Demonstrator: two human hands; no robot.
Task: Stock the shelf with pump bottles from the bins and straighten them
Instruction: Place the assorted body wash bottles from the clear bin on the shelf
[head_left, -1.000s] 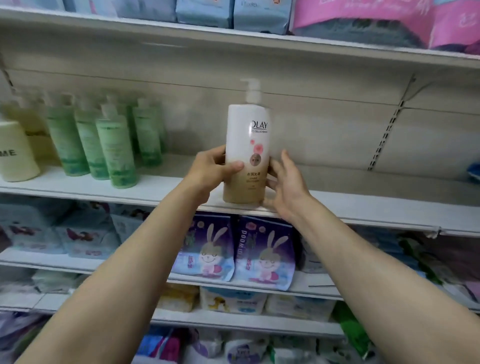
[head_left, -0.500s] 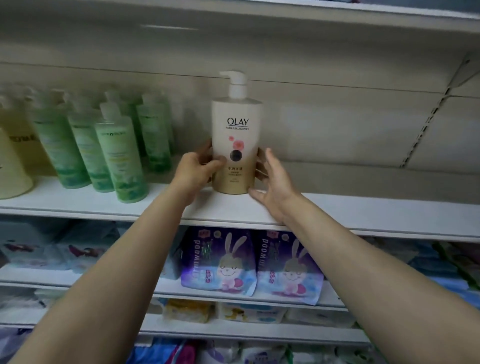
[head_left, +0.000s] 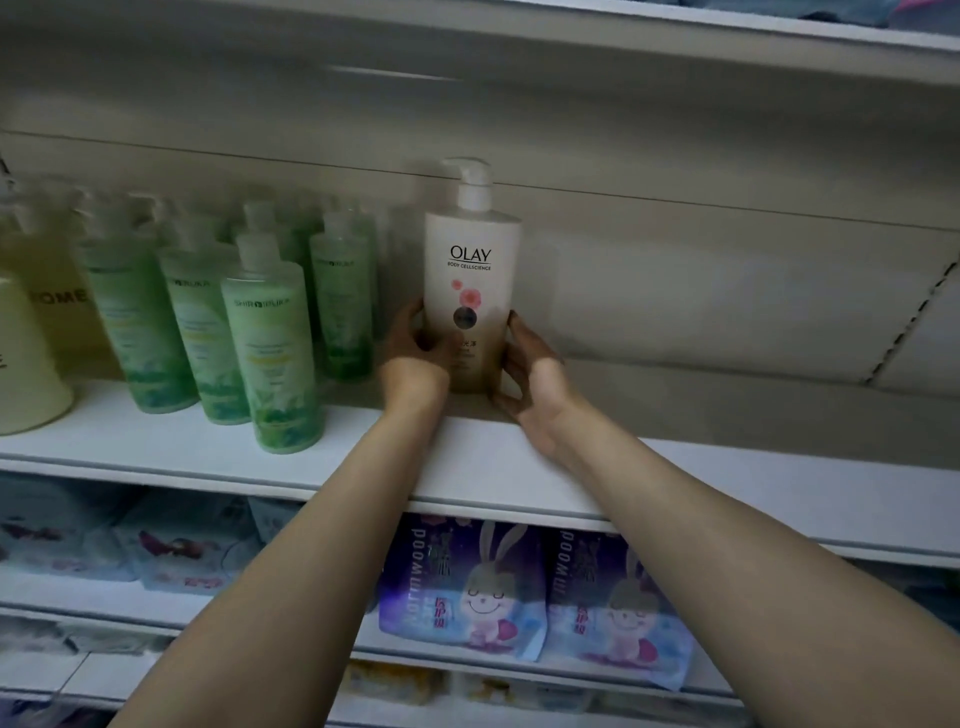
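Item: Olay pump bottle (head_left: 471, 291), white shading to tan at the base, white pump head turned to the viewer's left. Position: upright on the white shelf (head_left: 727, 478), set well back toward the rear panel, label facing forward. Neighbours: green pump bottles (head_left: 270, 353) in staggered rows just beside it to the left, with a narrow gap between; a cream bottle (head_left: 26, 358) at the far left edge; open shelf to the right. Handling: left hand (head_left: 415, 358) wraps the lower left side, thumb across the front below the label, fingers curled round the back. Right hand (head_left: 535, 374) lies against the lower right side, fingers fairly straight and pressed along the wall, thumb low near the base. Relation to grip: the bottle sits between the two hands, held low so the tall body stays steady while its base meets the shelf. Judgement: placement looks nearly finished; a two-sided hold suits squaring the label and lining it with the green rows. Below: purple rabbit-print packs (head_left: 467, 587) on the next shelf down.
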